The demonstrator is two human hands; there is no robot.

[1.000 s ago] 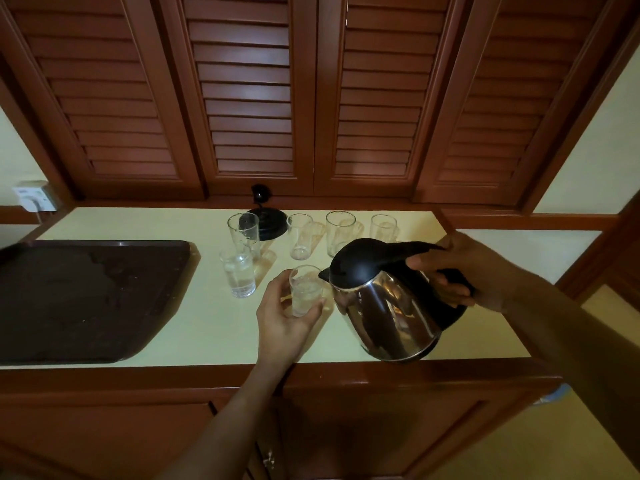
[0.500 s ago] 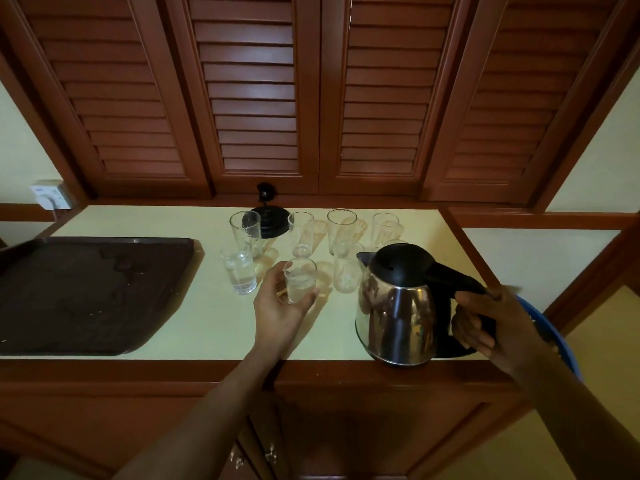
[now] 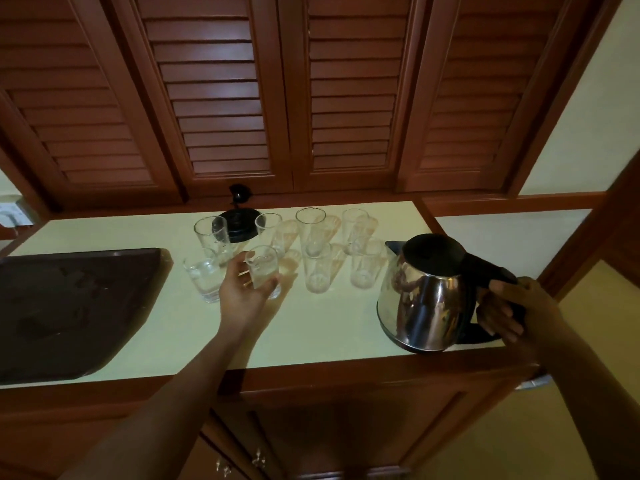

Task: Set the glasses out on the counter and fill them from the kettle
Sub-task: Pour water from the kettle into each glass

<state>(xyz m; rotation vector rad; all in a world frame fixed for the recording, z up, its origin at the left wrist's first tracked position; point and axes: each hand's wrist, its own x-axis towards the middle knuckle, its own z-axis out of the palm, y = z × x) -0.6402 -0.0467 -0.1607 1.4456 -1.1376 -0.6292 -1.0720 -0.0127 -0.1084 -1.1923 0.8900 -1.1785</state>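
1. So, the left hand (image 3: 244, 292) is closed around a filled glass (image 3: 263, 270) standing mid-tabletop (image 3: 329, 327).
2. The right hand (image 3: 512, 310) grips the handle of the kettle (image 3: 426, 292), which sits upright at the near right edge.
3. Another filled glass (image 3: 204, 277) stands just left.
4. Six glasses behind and to the right look empty, so most pouring remains.

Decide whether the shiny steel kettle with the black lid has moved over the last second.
Yes. The steel kettle, tilted over a glass before, now stands upright further right, at the cream counter front edge.
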